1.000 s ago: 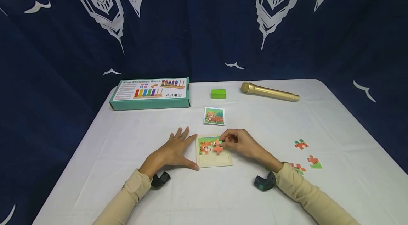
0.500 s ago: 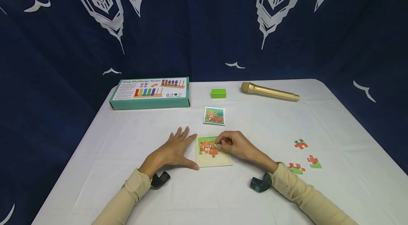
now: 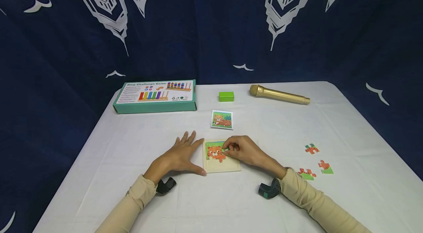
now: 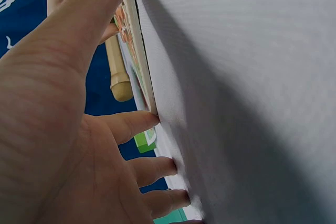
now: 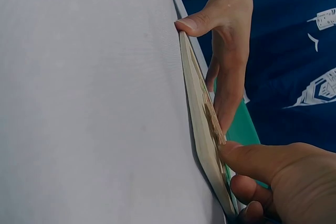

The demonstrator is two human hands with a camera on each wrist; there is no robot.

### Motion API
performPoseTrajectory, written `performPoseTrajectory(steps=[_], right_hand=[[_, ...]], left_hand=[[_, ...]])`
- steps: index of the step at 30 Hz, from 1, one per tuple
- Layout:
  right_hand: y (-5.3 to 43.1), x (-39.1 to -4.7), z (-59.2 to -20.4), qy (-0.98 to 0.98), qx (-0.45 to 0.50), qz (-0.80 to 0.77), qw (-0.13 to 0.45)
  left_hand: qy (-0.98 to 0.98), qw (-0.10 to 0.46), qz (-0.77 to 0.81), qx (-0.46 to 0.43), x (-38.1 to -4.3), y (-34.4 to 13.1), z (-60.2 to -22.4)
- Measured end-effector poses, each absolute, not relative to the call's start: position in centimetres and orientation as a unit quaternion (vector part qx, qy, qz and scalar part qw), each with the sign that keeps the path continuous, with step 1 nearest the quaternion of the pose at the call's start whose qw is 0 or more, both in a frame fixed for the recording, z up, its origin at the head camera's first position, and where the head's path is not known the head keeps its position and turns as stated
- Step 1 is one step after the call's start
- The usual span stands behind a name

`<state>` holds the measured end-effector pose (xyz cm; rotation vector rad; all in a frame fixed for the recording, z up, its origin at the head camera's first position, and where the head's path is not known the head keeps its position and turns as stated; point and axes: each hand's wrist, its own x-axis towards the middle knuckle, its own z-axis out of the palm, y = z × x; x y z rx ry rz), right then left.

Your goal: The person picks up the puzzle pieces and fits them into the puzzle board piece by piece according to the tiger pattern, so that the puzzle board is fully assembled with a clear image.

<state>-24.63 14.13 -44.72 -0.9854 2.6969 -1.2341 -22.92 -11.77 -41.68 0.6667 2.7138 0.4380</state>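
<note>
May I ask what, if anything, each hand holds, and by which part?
The right hand apparently pinches a puzzle piece by its right edge; the left hand only touches the board.

We wear a creased beige fabric left sleeve (image 3: 125, 209), a matching right sleeve (image 3: 322, 200), an angular black left wrist camera (image 3: 166, 186) and a dark right wrist camera (image 3: 271, 189) with a small teal patch (image 3: 266, 195).

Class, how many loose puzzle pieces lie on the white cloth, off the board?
3, all right of the board: the farthest piece, the rightmost piece, and the nearest piece by the right sleeve. That sleeve may hide others.
</note>
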Motion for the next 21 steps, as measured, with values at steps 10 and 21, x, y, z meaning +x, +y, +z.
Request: performPoseTrajectory(steps=[10,21], right_hand=[[14.08,-24.56,-44.69,0.865,-0.318,-0.387,0.003],[14.0,-24.54,-44.48,0.872,-0.311,-0.378,0.016]], left_hand=[[0.947,0.156,0.156,0.234,-22.87,-11.8,-41.66],[0.947,0.157,0.155,0.234,-22.88,-11.86,-41.58]])
